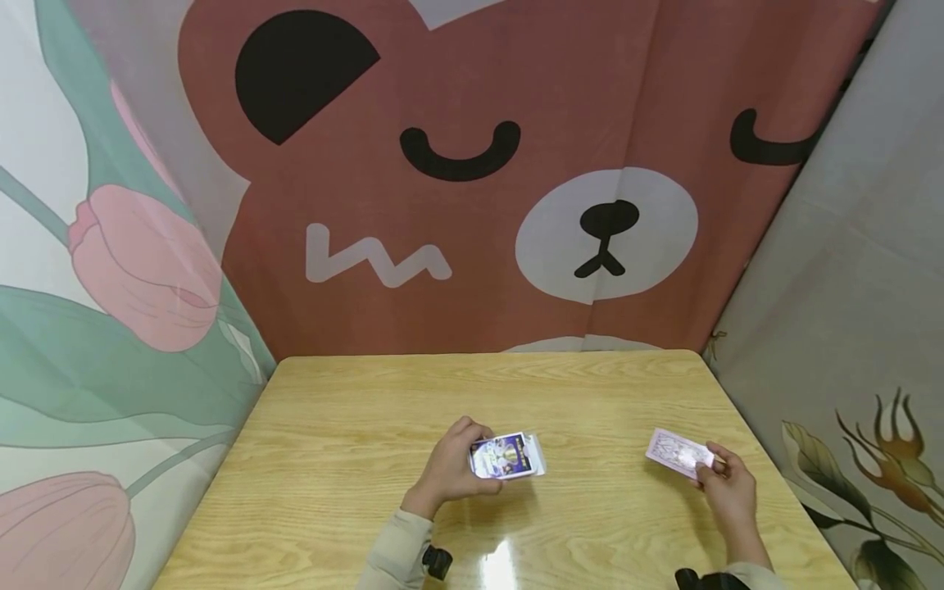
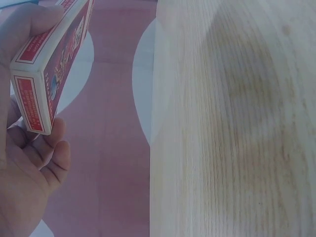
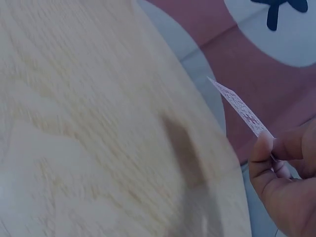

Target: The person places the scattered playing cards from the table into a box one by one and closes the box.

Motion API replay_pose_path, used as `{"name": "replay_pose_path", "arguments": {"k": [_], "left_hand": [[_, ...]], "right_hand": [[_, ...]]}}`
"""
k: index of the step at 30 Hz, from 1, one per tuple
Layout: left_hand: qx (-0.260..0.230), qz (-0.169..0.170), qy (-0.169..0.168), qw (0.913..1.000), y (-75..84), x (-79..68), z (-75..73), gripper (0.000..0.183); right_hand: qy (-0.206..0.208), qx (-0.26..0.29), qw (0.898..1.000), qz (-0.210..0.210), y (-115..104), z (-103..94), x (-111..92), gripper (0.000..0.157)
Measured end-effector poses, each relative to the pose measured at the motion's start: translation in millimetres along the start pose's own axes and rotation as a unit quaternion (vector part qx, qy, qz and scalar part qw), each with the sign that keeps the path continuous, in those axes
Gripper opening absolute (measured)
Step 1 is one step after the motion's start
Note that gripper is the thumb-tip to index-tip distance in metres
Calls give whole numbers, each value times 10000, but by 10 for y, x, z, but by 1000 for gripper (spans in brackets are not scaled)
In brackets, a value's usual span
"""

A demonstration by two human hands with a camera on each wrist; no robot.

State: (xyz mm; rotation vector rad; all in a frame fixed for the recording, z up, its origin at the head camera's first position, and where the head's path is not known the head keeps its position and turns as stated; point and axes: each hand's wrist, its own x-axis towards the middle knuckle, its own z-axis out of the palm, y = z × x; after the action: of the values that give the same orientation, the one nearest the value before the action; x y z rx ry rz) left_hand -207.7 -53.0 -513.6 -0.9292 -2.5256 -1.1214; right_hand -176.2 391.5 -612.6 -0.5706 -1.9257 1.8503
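Observation:
My left hand (image 1: 459, 460) grips a card box (image 1: 503, 456) above the middle of the table, with the thumb along one edge and fingers along the other. Its printed face is up, and a pale flap (image 1: 539, 455) sticks out at the right end. In the left wrist view the box (image 2: 30, 101) shows white edges with red printed panels. Farther right, my right hand (image 1: 730, 492) pinches a playing card (image 1: 678, 452) by its near right corner. The card's pink patterned side faces up. Seen nearly edge-on in the right wrist view, the card (image 3: 242, 109) is held above the tabletop.
The wood-grain table (image 1: 354, 410) has rounded far corners. A bear-print curtain (image 1: 472, 205) hangs behind it, a tulip-print one (image 1: 147, 270) on the left, and a grey flowered one (image 1: 848, 328) along the right edge. Light glares off the table's near edge.

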Motion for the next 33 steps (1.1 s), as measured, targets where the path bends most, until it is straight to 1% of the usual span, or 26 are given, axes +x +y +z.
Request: {"name": "replay_pose_path", "arguments": {"k": [1,3,5,6,7,8,9,13,16,18,21,23,24,27,30,31,33], "left_hand": [[-5,-10,-1,10000,1,-1,0,61],[-21,-27,2,10000,5,-3,-1,61],[-11,-43,-3,10000,8,-5,-2,61],[-5,-52,-4,10000,9,-7,-3,61],[9,-57,-16,10000,9,-9,-2,61],[18,-56,-20,10000,10,-11,-3,61],[36,-51,-24,10000,10,-12,-2,61],[60,-17,-26,10000,1,-11,3,61],[45,31,-24,10000,-12,-5,12,60],[-29,50,-39,10000,-20,-3,18,60],[-182,36,-92,9998,-21,0,27,60],[-282,-3,-132,9995,-18,-4,28,60],[-315,-22,-150,9994,-15,-5,29,60],[-347,-80,-210,9991,-10,-5,33,59],[-347,-98,-251,9990,-4,1,37,59],[-344,-104,-267,9990,-1,2,37,59],[-339,-107,-287,9990,6,7,38,58]], "right_hand": [[-5,62,10000,-68,51,5,29,42],[22,-12,9999,-163,126,30,79,41],[36,11,9997,-236,146,71,86,41],[-7,-62,9996,-289,123,95,69,41],[-58,-117,9994,-321,74,119,42,41],[-123,-282,9989,-359,-4,148,-1,40],[-172,-261,9989,-339,-87,181,-51,40],[-369,-798,9955,-366,-537,342,-311,41],[-503,-1112,9921,-304,-772,455,-454,42],[-582,-1057,9926,-157,-845,508,-506,42],[-653,-837,9943,-47,-871,561,-536,43],[-616,-632,9961,-18,-863,592,-547,44],[-577,-429,9974,-41,-854,602,-553,44],[-497,-215,9985,4,-865,646,-568,44],[-467,-140,9987,159,-937,698,-590,42],[-531,-265,9980,208,-968,715,-597,42],[-624,-238,9975,233,-1018,747,-620,41]]}}
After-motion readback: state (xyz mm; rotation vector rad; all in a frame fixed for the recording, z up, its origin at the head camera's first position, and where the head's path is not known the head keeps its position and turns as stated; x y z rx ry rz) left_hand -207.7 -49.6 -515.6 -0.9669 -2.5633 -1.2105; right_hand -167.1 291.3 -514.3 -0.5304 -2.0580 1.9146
